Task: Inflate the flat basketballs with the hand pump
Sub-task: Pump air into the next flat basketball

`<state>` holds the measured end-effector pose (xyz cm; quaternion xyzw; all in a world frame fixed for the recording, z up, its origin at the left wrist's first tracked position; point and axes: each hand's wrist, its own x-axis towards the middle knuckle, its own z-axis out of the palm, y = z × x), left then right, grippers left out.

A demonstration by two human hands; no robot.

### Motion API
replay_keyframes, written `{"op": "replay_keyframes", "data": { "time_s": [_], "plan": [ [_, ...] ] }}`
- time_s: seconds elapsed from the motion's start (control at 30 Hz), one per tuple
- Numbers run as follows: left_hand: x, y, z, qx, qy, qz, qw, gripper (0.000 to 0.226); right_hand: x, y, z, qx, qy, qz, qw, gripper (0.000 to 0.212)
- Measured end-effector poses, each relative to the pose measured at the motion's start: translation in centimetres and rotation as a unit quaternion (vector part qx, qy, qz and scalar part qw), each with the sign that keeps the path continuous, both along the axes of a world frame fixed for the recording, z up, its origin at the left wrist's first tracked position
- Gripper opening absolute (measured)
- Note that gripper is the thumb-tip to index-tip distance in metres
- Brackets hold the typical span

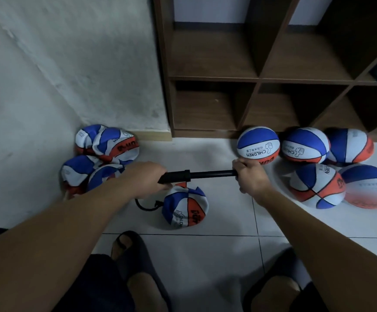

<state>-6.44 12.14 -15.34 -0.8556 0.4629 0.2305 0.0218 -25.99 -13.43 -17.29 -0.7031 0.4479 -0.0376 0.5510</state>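
I have the hand pump (196,175) lying crosswise in front of me, above the floor, and both hands are on it. My left hand (150,176) curls round the fat black barrel; my right hand (249,176) is fisted round the handle at the far end, with the thin rod showing between them, so the plunger is drawn out.

Below the barrel, on the white floor tiles (217,255), sits the flat basketball (185,208) I am working on: crumpled, blue, white and orange, folded in on itself. A short black hose (147,206) loops from the pump end down to its left side; the needle itself is too small to make out.

How it handles, as I judge it: the pump is light and stiff, plastic, and it wants a firm wrap at both ends, as now, with the push kept straight along the rod so it does not bend. The ball is soft and limp, free to slide on smooth tile, and the hose joint is the weak spot, so I would keep the barrel low and close to avoid tugging the hose out.

To the left, against the wall, a pile of flat balls (102,158) waits. To the right, by the brown wooden shelf unit (257,79), lie the rounder balls (318,165), which look filled already. So I reckon I am about halfway through the lot.
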Motion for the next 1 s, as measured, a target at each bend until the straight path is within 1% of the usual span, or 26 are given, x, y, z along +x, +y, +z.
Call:
{"op": "replay_keyframes", "data": {
  "time_s": [0.07,0.1,0.2,0.3,0.4,0.47,0.6,0.7,0.77,0.87,0.93,1.0],
  "plan": [
    [-0.5,-0.7,0.1,-0.011,-0.014,-0.006,1.000,0.033,0.4,1.2,0.5,-0.010,-0.012,-0.038,0.999,0.027],
    [-0.6,-1.1,0.2,-0.016,-0.031,-0.014,0.999,0.034,0.7,2.1,0.7,-0.021,-0.016,-0.041,0.999,0.029],
    [-1.4,-2.4,0.8,-0.023,-0.077,-0.039,0.996,0.033,1.1,5.1,1.2,-0.031,-0.016,-0.015,0.999,0.035],
    [-2.1,-3.5,1.1,-0.016,-0.097,-0.081,0.992,0.027,1.2,7.5,1.3,-0.042,-0.015,-0.009,0.999,0.038],
    [-2.7,-4.0,0.8,-0.024,-0.103,-0.096,0.990,0.028,1.6,8.5,1.2,-0.026,-0.011,-0.011,1.000,0.038],
    [-2.7,-4.0,0.7,-0.030,-0.099,-0.093,0.990,0.027,2.0,8.6,1.2,-0.018,-0.011,-0.012,1.000,0.037],
    [-2.2,-3.7,0.6,-0.031,-0.090,-0.087,0.992,0.043,2.5,8.5,0.7,-0.007,-0.008,-0.014,1.000,0.037],
    [-1.5,-3.2,0.5,-0.033,-0.080,-0.075,0.993,0.039,2.7,7.9,0.4,0.020,-0.006,0.012,1.000,0.039],
    [-0.2,-2.5,0.6,-0.058,-0.099,-0.055,0.992,0.035,2.5,6.4,0.9,0.042,-0.028,0.028,0.998,0.039],
    [2.1,-1.1,0.7,-0.062,-0.106,-0.006,0.992,0.031,1.8,2.9,1.8,0.041,-0.058,0.000,0.997,0.036],
    [2.4,-0.6,0.6,-0.047,-0.099,0.008,0.994,0.030,1.2,1.2,2.0,0.038,-0.043,-0.013,0.998,0.033],
    [1.6,-0.9,0.6,-0.054,-0.089,0.011,0.994,0.032,1.2,1.2,1.9,0.057,-0.027,-0.061,0.996,0.026]
  ]
}}
